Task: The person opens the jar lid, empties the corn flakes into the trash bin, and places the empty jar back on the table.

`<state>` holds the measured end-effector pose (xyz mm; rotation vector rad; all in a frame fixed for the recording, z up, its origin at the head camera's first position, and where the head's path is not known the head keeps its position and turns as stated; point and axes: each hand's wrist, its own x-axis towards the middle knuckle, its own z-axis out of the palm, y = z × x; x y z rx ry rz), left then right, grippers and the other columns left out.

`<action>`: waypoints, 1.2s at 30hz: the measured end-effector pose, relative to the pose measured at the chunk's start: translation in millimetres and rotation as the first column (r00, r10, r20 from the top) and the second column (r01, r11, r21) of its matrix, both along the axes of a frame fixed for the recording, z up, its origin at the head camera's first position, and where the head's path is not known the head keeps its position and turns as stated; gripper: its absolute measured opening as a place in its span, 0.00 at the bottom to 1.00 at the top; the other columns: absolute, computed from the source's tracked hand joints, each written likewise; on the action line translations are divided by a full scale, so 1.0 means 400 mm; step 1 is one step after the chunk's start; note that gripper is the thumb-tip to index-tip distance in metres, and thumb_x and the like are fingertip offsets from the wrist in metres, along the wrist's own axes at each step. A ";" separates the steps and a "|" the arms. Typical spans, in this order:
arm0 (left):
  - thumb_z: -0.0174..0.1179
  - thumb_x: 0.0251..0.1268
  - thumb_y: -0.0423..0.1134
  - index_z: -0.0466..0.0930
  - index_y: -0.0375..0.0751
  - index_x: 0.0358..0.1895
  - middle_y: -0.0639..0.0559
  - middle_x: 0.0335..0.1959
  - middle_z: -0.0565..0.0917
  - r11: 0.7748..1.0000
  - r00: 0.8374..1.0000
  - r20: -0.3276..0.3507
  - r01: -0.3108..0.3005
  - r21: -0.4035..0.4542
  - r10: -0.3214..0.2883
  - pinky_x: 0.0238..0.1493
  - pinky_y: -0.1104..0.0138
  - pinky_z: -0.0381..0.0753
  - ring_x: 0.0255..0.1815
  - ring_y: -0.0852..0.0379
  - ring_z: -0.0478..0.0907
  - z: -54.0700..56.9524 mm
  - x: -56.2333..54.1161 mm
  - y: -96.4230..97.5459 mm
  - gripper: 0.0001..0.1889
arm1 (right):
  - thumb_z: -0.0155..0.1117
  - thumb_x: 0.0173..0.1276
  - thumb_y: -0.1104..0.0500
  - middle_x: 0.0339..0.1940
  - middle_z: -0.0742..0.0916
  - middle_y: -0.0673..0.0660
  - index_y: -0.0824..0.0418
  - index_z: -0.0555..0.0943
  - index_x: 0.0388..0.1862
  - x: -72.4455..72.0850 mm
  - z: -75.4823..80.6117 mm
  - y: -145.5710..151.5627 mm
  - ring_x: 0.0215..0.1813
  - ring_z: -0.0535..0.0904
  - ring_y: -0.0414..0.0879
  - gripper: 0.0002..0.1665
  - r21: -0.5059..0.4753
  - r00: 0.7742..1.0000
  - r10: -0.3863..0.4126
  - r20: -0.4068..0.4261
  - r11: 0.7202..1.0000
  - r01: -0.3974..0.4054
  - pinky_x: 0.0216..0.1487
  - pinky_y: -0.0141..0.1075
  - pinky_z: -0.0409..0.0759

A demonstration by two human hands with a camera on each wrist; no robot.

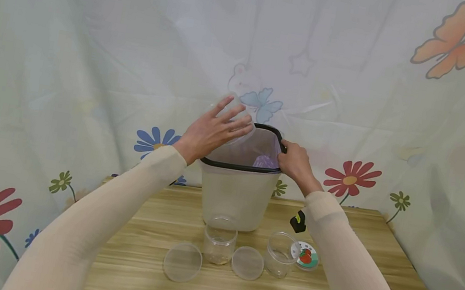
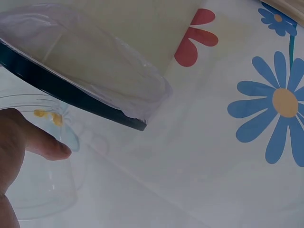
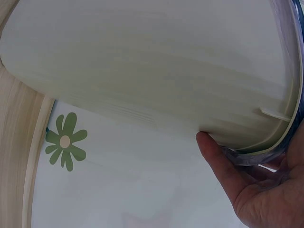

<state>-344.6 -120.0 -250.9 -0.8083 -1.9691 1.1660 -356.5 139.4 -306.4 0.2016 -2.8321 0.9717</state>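
Note:
My left hand (image 1: 218,130) holds a clear plastic jar (image 2: 40,185), tilted at the left rim of a white trash bin (image 1: 237,194). Yellow patches show near the jar's mouth; I cannot tell if they are inside it or behind it. A black band runs round the bin's rim, over a thin translucent liner bag (image 2: 109,71). Something purple and crinkled (image 1: 264,161) lies inside the bin. On the right side, my right hand (image 1: 296,162) grips the rim, with the thumb against the outer wall in the right wrist view.
On the wooden table (image 1: 135,283), two clear jars, one left (image 1: 219,248) and one right (image 1: 281,261), stand before the bin. Two translucent lids lie there, the larger lid (image 1: 182,262) leftmost. A round tomato-picture disc (image 1: 307,256) and a small black-and-yellow object (image 1: 298,221) are to the right.

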 end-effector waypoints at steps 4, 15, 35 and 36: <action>0.72 0.54 0.47 0.37 0.60 0.80 0.54 0.81 0.47 0.999 1.000 -0.003 -0.008 -0.051 0.008 0.79 0.42 0.32 0.82 0.47 0.42 0.003 0.003 0.001 0.57 | 0.43 0.66 0.64 0.48 0.83 0.69 0.64 0.61 0.76 0.002 0.001 -0.001 0.16 0.58 0.40 0.37 0.002 1.000 0.004 -0.007 1.000 -0.004 0.23 0.35 0.65; 0.71 0.56 0.42 0.35 0.60 0.80 0.55 0.81 0.44 0.984 1.000 -0.014 -0.012 -0.179 0.009 0.78 0.41 0.32 0.83 0.47 0.38 0.009 0.008 0.018 0.57 | 0.44 0.66 0.64 0.35 0.81 0.66 0.64 0.61 0.76 0.000 0.000 -0.003 0.15 0.58 0.40 0.36 -0.009 1.000 0.008 -0.006 1.000 -0.008 0.21 0.33 0.64; 0.71 0.57 0.42 0.35 0.62 0.80 0.56 0.82 0.40 0.933 0.999 -0.036 -0.016 -0.361 0.003 0.78 0.41 0.29 0.83 0.48 0.36 0.035 0.004 0.024 0.57 | 0.44 0.67 0.64 0.50 0.82 0.69 0.64 0.61 0.76 0.003 -0.002 -0.002 0.17 0.60 0.41 0.36 -0.012 1.000 0.006 -0.004 1.000 -0.006 0.24 0.34 0.66; 0.71 0.57 0.41 0.35 0.62 0.80 0.56 0.82 0.40 0.929 0.999 -0.041 -0.014 -0.371 -0.001 0.78 0.41 0.29 0.83 0.48 0.36 0.037 0.004 0.026 0.57 | 0.44 0.67 0.64 0.49 0.83 0.70 0.64 0.61 0.76 0.003 -0.002 -0.002 0.17 0.60 0.41 0.36 -0.014 1.000 0.006 -0.001 1.000 -0.006 0.24 0.34 0.66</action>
